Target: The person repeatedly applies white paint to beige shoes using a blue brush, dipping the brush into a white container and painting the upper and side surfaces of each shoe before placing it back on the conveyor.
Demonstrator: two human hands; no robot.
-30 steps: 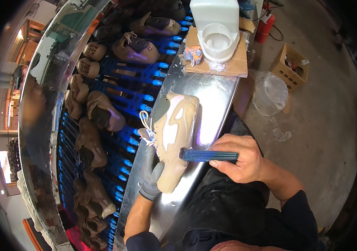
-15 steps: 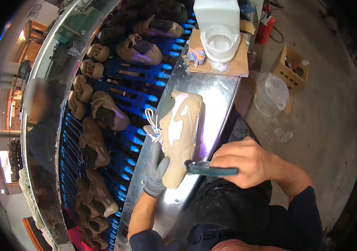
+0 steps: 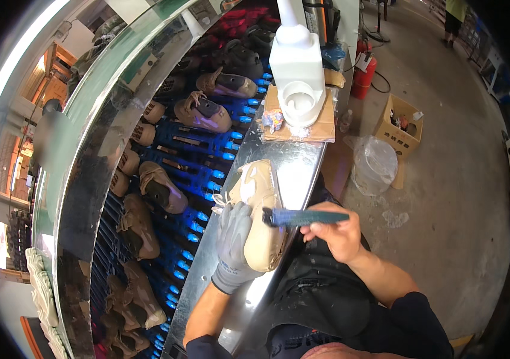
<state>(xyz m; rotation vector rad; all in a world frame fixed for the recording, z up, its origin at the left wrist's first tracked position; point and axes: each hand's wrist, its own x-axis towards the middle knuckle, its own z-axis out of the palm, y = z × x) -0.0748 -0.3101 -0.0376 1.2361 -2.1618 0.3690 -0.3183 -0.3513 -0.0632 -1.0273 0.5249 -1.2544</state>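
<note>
A tan sneaker (image 3: pixel 259 248) with pale side patches rests tilted over the metal ledge, its toe end toward me. My left hand (image 3: pixel 234 239), in a grey glove, is closed around the lace side of the shoe and partly covers it. My bare right hand (image 3: pixel 341 239) pinches the dark green handle of a brush (image 3: pixel 311 217). The dark bristle end lies over the middle of the sneaker; whether it touches the surface is hard to tell.
Left of the metal ledge (image 3: pixel 294 161), a rack of blue-tipped rods (image 3: pixel 207 194) carries several tan shoes (image 3: pixel 162 185). A white plastic dispenser (image 3: pixel 297 66) stands on cardboard beyond the sneaker. On the floor at right are a cardboard box (image 3: pixel 399 128), a clear plastic bag (image 3: pixel 374 164) and a red extinguisher (image 3: pixel 362 78).
The view has tilted upward. My left hand has shifted over the lace side, and the sneaker has rolled a little. The brush has moved from the toe's edge up over the shoe.
</note>
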